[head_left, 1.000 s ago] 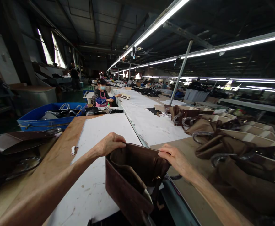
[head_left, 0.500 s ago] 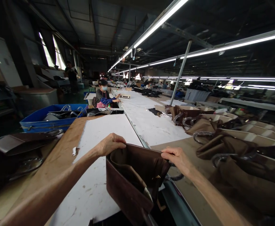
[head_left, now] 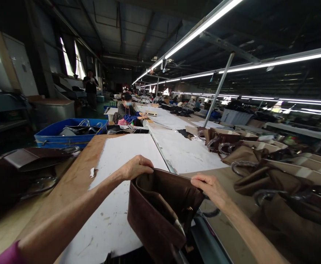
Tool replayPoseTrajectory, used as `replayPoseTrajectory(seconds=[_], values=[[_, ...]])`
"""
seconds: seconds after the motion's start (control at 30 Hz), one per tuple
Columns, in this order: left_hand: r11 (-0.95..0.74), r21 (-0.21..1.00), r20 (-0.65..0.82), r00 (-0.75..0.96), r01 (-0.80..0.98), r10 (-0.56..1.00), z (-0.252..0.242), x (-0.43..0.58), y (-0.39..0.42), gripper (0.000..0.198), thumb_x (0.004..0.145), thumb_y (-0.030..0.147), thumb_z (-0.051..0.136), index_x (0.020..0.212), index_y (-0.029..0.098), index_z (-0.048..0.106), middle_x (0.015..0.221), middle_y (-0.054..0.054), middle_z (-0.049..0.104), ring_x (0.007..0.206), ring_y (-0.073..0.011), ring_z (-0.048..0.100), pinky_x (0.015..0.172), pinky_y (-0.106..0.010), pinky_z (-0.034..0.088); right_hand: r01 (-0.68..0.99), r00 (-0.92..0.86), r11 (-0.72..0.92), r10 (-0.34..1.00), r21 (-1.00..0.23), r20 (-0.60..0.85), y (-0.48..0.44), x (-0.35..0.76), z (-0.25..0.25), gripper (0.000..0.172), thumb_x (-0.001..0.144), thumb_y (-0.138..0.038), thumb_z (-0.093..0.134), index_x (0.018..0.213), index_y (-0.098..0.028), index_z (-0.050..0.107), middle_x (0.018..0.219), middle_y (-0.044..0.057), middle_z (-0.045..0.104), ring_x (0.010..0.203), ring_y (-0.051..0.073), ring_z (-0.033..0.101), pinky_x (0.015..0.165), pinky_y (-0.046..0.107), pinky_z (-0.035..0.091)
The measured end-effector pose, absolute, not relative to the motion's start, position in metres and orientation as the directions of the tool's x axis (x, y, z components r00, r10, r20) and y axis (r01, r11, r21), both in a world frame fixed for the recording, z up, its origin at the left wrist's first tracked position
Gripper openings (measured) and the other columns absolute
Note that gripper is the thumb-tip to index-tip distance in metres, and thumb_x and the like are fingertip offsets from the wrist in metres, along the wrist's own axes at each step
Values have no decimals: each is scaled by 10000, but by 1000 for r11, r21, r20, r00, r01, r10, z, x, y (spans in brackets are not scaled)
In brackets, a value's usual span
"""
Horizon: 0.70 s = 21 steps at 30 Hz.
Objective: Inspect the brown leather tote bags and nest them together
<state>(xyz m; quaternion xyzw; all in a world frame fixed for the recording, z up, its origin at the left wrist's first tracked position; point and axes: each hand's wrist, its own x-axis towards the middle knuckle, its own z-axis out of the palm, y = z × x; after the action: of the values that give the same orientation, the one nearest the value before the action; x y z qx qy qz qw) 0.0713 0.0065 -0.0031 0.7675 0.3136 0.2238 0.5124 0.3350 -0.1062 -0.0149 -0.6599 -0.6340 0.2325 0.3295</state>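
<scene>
A dark brown handbag stands open-topped in front of me, its brown lining and an inner pocket showing. My left hand pinches the far rim at its left corner. At the right end of that same rim, my right hand grips the edge between thumb and fingers. A small gold-coloured metal fitting shows inside the bag. The handle, wrapped in clear plastic, sticks out behind the right corner. The bag's lower end runs out of view at the bottom.
White sheets cover much of the worktable. Several brown bags lie along the right side, more bag pieces at the left. A blue bin stands beyond them. A seated co-worker works farther along; another person stands behind.
The whole scene has shifted slightly right in view as my head turned a little left. Both hands keep their hold on the handbag's rim.
</scene>
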Motion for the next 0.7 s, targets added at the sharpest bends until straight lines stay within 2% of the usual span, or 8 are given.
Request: replayPoseTrajectory(seconds=[0.13, 0.23, 0.33, 0.43, 0.57, 0.7], values=[[-296, 919, 35, 692, 262, 721, -1, 71, 5, 204, 630, 304, 564, 682, 120, 636, 557, 22, 558, 535, -100, 456, 531, -206, 362, 676, 86, 48, 986, -736, 143, -109, 339, -21, 281, 727, -395, 489, 657, -171, 642, 619, -9, 516, 617, 130, 460, 577, 240, 352], [-337, 897, 58, 682, 284, 729, 0, 70, 5, 191, 631, 292, 563, 681, 118, 623, 545, 29, 542, 517, -88, 436, 496, -196, 339, 684, 104, 3, 989, -730, 102, -111, 342, -23, 299, 730, -429, 484, 708, -178, 645, 649, -1, 553, 652, 151, 492, 604, 249, 371], [-348, 891, 64, 678, 292, 733, -1, 70, 6, 202, 619, 293, 583, 733, 127, 579, 483, 58, 493, 429, -60, 348, 407, -187, 249, 805, 115, -21, 986, -593, 122, -108, 333, -14, 271, 729, -437, 497, 713, -202, 631, 679, 2, 582, 675, 167, 510, 616, 261, 370], [-315, 905, 43, 675, 286, 737, -2, 70, 8, 252, 592, 287, 618, 772, 152, 505, 462, 83, 476, 387, -47, 294, 371, -184, 186, 913, -7, 105, 970, -394, 244, -97, 301, 1, 188, 747, -385, 506, 727, -230, 609, 766, 4, 605, 742, 170, 528, 676, 265, 364], [-260, 932, 26, 670, 252, 742, -5, 70, 11, 348, 553, 245, 657, 817, 173, 442, 522, 74, 535, 430, -65, 385, 405, -178, 254, 907, -244, 316, 933, -278, 265, -72, 246, 14, 116, 762, -314, 517, 822, -245, 588, 812, -3, 617, 740, 144, 537, 660, 238, 352], [-257, 943, 58, 656, 210, 752, -9, 67, 14, 446, 497, 233, 713, 837, 176, 430, 616, 40, 590, 556, -108, 501, 501, -198, 354, 884, -336, 383, 920, -270, 203, -49, 218, 14, 125, 791, -273, 464, 794, -230, 581, 743, -5, 623, 645, 119, 525, 579, 217, 322]])
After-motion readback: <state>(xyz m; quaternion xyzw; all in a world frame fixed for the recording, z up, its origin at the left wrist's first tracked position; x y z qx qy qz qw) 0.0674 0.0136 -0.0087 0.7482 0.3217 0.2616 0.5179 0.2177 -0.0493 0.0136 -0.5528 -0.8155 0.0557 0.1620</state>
